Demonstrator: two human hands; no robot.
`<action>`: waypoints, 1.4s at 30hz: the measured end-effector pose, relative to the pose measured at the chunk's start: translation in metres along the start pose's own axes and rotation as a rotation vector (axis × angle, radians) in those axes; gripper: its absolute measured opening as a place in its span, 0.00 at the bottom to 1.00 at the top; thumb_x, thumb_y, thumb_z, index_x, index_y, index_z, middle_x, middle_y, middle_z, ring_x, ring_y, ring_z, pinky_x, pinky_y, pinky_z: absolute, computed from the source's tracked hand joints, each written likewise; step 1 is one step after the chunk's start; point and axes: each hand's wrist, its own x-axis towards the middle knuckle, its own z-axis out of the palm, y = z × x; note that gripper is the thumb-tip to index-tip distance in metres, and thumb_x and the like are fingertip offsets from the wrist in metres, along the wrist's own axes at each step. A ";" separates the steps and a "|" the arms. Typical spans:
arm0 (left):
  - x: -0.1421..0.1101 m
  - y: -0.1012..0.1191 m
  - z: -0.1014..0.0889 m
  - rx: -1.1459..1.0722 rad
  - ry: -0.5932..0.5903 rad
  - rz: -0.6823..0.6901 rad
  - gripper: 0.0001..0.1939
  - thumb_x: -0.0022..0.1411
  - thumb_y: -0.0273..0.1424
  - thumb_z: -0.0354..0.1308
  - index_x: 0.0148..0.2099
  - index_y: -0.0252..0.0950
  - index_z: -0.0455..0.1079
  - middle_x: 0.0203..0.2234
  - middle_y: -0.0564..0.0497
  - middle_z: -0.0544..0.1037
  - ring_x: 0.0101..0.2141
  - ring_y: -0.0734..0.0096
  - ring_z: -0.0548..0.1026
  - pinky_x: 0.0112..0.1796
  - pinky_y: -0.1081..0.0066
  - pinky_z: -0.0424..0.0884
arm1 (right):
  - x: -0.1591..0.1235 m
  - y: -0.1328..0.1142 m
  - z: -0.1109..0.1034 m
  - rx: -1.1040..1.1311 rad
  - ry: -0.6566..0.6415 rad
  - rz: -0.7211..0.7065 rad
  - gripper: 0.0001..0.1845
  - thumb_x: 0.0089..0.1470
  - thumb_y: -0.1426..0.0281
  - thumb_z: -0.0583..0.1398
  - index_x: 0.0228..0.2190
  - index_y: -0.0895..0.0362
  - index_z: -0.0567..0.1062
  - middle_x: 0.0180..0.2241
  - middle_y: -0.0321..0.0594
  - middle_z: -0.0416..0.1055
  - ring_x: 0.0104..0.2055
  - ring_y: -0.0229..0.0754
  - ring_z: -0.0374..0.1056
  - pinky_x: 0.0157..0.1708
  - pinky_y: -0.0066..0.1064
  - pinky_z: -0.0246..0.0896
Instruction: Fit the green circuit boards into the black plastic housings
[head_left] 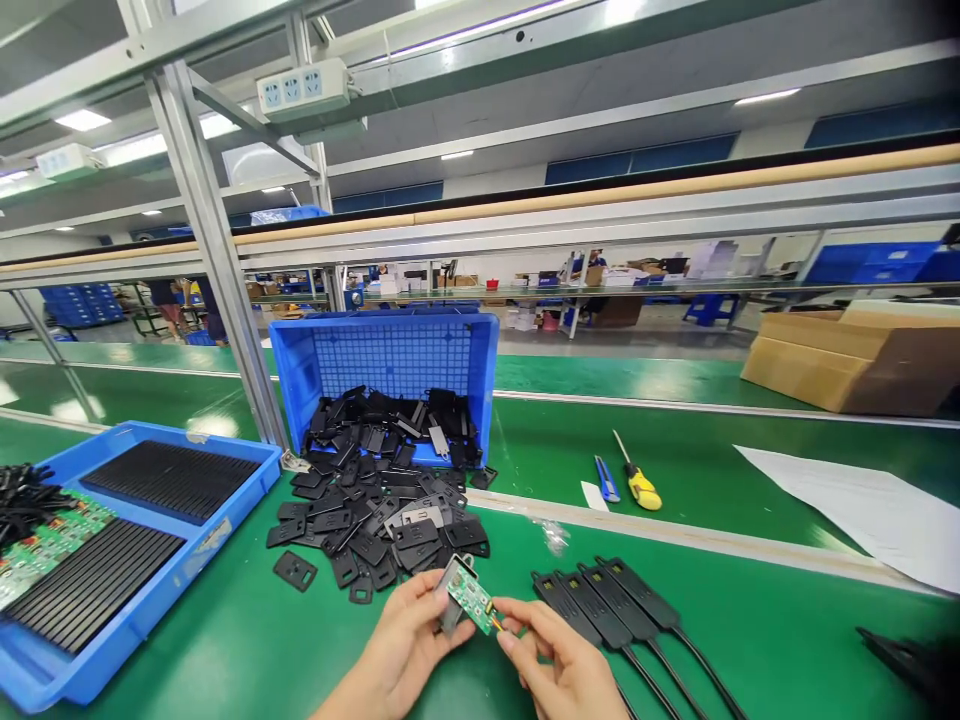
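My left hand point(401, 645) is closed around a grey plastic shell piece point(452, 590) and steadies a small green circuit board point(470, 598) above the green mat. My right hand point(559, 665) pinches the board's right end, where orange wires show. Just beyond the hands lies a heap of black plastic housing halves point(382, 520), spilling out of a tipped blue bin point(390, 375). To the right of my hands lie several assembled black units with cables point(615, 610), side by side.
A blue tray point(150, 600) at the left holds black slotted racks, green boards and black cables. A yellow-handled screwdriver point(637, 482) and a blue cutter point(606, 480) lie on the conveyor. White paper point(862, 510) and cardboard boxes point(855, 360) sit at the right. People work far behind.
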 end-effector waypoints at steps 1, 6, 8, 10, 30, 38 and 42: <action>0.001 -0.002 -0.001 -0.026 0.012 -0.008 0.15 0.53 0.30 0.66 0.42 0.30 0.70 0.40 0.39 0.75 0.39 0.62 0.74 0.44 0.59 0.72 | 0.000 0.002 0.000 -0.014 0.018 -0.016 0.23 0.53 0.53 0.57 0.42 0.57 0.74 0.28 0.38 0.64 0.16 0.31 0.56 0.12 0.23 0.55; 0.001 -0.003 0.000 -0.023 -0.079 0.006 0.12 0.56 0.32 0.64 0.40 0.29 0.73 0.37 0.40 0.77 0.35 0.66 0.75 0.40 0.68 0.71 | -0.001 0.008 0.001 0.031 0.074 0.001 0.24 0.52 0.52 0.58 0.42 0.56 0.75 0.24 0.34 0.61 0.13 0.30 0.54 0.11 0.23 0.53; -0.002 -0.001 0.003 -0.004 -0.183 0.014 0.13 0.54 0.29 0.65 0.41 0.28 0.74 0.37 0.40 0.77 0.37 0.66 0.75 0.42 0.70 0.69 | 0.000 0.007 0.001 0.076 0.020 0.037 0.25 0.50 0.51 0.59 0.43 0.57 0.74 0.25 0.35 0.62 0.15 0.31 0.56 0.11 0.23 0.54; -0.005 0.001 0.006 0.022 -0.260 0.008 0.14 0.52 0.27 0.66 0.42 0.28 0.74 0.38 0.40 0.77 0.40 0.63 0.74 0.45 0.70 0.67 | 0.000 0.002 0.000 0.118 -0.018 0.060 0.26 0.49 0.51 0.60 0.43 0.57 0.75 0.28 0.37 0.62 0.18 0.33 0.59 0.11 0.23 0.56; -0.009 -0.003 0.008 0.203 -0.182 -0.001 0.23 0.53 0.28 0.66 0.51 0.38 0.66 0.47 0.42 0.73 0.45 0.60 0.72 0.46 0.63 0.67 | -0.010 -0.020 0.007 -0.214 0.014 -0.182 0.14 0.58 0.65 0.56 0.43 0.53 0.76 0.32 0.40 0.64 0.28 0.37 0.64 0.25 0.26 0.62; -0.006 -0.012 0.009 0.313 -0.059 0.092 0.14 0.60 0.36 0.59 0.45 0.34 0.68 0.42 0.42 0.75 0.41 0.59 0.74 0.41 0.63 0.71 | -0.015 -0.016 0.015 -0.344 -0.018 -0.306 0.14 0.59 0.73 0.53 0.43 0.50 0.74 0.33 0.39 0.65 0.34 0.40 0.65 0.37 0.28 0.62; -0.005 -0.011 0.009 0.349 -0.023 0.116 0.15 0.58 0.37 0.60 0.44 0.34 0.68 0.40 0.42 0.76 0.38 0.62 0.74 0.38 0.67 0.72 | -0.014 -0.014 0.018 -0.294 0.020 -0.178 0.09 0.56 0.73 0.57 0.40 0.53 0.70 0.32 0.37 0.66 0.29 0.38 0.64 0.31 0.27 0.62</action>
